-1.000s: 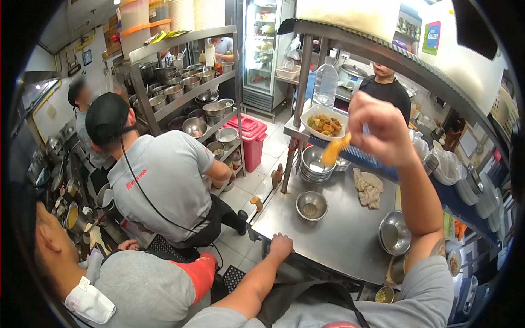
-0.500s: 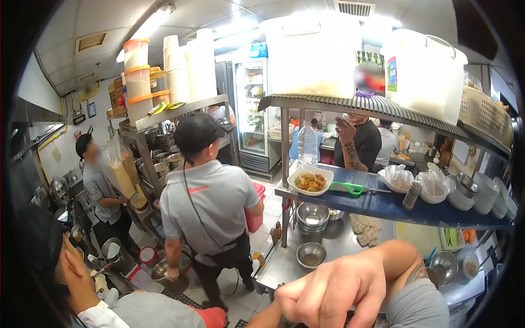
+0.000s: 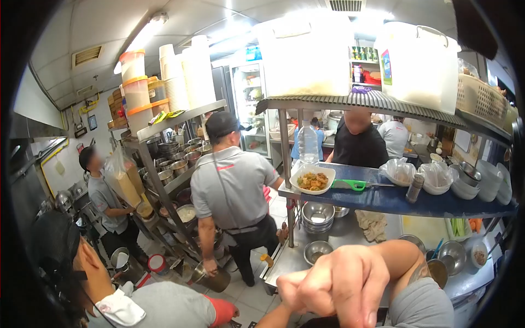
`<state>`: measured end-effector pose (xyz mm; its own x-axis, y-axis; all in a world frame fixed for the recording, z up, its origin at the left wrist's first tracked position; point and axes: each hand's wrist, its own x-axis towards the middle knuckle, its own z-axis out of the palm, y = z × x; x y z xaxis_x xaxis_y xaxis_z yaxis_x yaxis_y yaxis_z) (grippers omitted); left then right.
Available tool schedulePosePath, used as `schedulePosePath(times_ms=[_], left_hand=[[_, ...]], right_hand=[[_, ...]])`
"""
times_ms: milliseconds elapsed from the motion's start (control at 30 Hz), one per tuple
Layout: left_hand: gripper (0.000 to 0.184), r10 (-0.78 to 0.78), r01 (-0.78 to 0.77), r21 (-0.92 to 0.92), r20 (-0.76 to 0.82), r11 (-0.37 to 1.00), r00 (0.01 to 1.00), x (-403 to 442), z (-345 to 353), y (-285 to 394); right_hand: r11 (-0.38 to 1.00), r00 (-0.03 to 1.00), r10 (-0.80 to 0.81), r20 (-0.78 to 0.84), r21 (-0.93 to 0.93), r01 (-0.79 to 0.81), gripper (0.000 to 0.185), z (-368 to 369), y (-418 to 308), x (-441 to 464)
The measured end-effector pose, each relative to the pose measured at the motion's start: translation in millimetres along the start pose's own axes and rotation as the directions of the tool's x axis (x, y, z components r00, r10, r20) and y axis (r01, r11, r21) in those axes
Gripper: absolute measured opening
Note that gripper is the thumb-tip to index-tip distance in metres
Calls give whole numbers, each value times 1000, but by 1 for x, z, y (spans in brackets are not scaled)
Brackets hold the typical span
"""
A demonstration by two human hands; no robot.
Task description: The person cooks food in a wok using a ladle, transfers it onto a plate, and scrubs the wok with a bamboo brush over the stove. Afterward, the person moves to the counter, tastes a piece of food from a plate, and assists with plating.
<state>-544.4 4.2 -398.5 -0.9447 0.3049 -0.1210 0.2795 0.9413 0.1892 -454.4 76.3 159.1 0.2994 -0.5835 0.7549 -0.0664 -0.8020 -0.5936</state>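
Note:
My right hand [image 3: 342,281] is large at the bottom middle, its fingers curled in and pointing down. Its arm reaches in from the right, with a grey sleeve [image 3: 424,306] at the edge. Whatever lies inside the curled fingers, if anything, is hidden. Part of my left forearm [image 3: 276,317] shows at the bottom edge, and the left hand is out of sight behind the right one. Just beyond the right hand, a small steel bowl [image 3: 317,251] stands on the steel counter [image 3: 344,235], with a stack of steel bowls [image 3: 318,216] behind it.
A shelf [image 3: 377,202] over the counter bears a bowl of food [image 3: 312,179], a green-handled knife [image 3: 350,185] and a plastic bottle [image 3: 308,143]. One co-worker [image 3: 232,180] in grey stands ahead with a steel pot [image 3: 213,277]; another [image 3: 147,300] is close at lower left.
The co-worker ahead has moved right, turned towards the counter, with the pot now beside the leg. The person behind the shelf has lowered a raised hand. My right hand stays curled.

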Motion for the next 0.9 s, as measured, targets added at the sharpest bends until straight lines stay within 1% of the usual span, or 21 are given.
schedulePosePath(times_ms=[33,67,100,133,167,200,233,300,400,467,567,600,700,733,767,800,833,867,900], left_hand=[[30,1,-1,0,-7,1000,1000,-3,1,0],[30,1,-1,-4,-7,1000,1000,-4,2,0],[29,-1,1,-8,-16,1000,1000,-5,6,0],[29,-17,18,-10,13,1000,1000,1,21,-5],[31,-80,86,-92,63,992,995,-13,-9,2],[36,22,-22,-7,-16,1000,1000,8,39,-12],[37,15,-15,-10,-8,1000,1000,0,36,-12],[39,7,-7,-9,14,1000,1000,-10,14,-8],[42,-6,6,-7,44,1000,999,-21,2,-5],[43,-7,7,-6,61,1000,998,-24,-4,-3],[46,-11,12,-11,91,1000,996,-26,-12,-2],[47,-13,14,-11,100,1000,995,-26,-15,-2],[50,-23,25,-10,160,1000,987,-23,-34,-2],[51,-32,39,-30,206,999,978,-24,-45,-3],[52,-22,42,-70,264,997,964,-26,-74,-2],[56,-1,47,-132,327,990,945,-33,-100,-2],[57,6,30,-267,134,963,991,-40,-82,-16],[57,-16,-13,-389,-71,921,997,-45,-51,-35],[58,-67,-78,-491,-271,867,960,-59,-30,-52]], right_hand=[[999,999,46,-27,-3,-46,18,1,-4,-3],[999,995,39,-92,9,-38,17,-1,-2,-14],[996,983,85,-160,33,-80,23,-2,-2,-21],[995,966,95,-241,43,-87,22,0,4,-30],[994,941,111,-319,56,-98,22,3,10,-37],[989,914,151,-378,63,-137,22,6,13,-42],[977,872,214,-440,113,-182,22,12,18,-50],[961,809,277,-518,161,-226,21,24,32,-60],[942,749,330,-575,251,-222,22,40,52,-70],[931,732,351,-584,301,-206,21,45,56,-70],[927,766,347,-542,324,-191,13,49,56,-69],[930,789,345,-508,298,-214,12,49,52,-65],[915,844,393,-365,246,-320,16,53,33,-46],[956,911,265,-316,209,-206,15,56,40,-44],[971,960,197,-201,177,-162,19,52,44,-45],[956,924,250,-291,225,-188,18,61,42,-48],[961,906,243,-345,213,-177,19,67,41,-50],[965,886,236,-399,200,-167,19,74,40,-52],[985,894,166,-416,118,-128,20,74,40,-53]])
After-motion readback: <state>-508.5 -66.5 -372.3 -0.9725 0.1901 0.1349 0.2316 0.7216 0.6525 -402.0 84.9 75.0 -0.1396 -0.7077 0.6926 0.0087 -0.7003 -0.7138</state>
